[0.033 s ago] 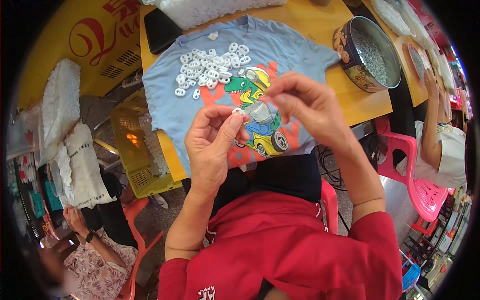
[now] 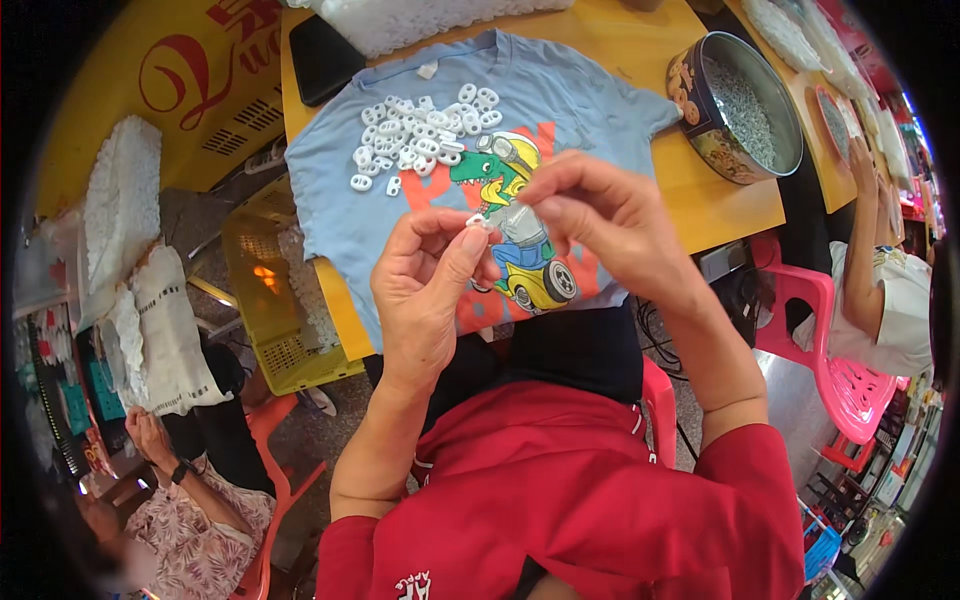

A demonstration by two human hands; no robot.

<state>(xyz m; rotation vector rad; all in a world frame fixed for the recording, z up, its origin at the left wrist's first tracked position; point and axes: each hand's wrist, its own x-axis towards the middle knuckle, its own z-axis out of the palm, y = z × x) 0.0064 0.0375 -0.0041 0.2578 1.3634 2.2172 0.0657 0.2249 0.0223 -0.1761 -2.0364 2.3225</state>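
My left hand (image 2: 425,285) is closed, pinching a small white plastic cord lock (image 2: 478,221) between thumb and fingertips. To its right, my right hand (image 2: 605,215) has its thumb and forefinger pressed together; whatever they hold is too small to make out. Both hands are over a light blue T-shirt (image 2: 345,215) with a cartoon dinosaur print, spread across the table. Beyond my left hand lies a loose pile of white two-hole cord locks (image 2: 415,135) on the shirt.
A round tin (image 2: 705,130) of small grey metal pieces stands at the right on the yellow table (image 2: 610,45). A black tray-like object (image 2: 325,60) and a white bag (image 2: 430,20) lie at the back. A yellow crate (image 2: 290,360) is at the left. Co-workers sit on both sides.
My right hand has moved slightly left and down, nearer to my left hand. My left hand keeps its pinch on the cord lock in the same place.
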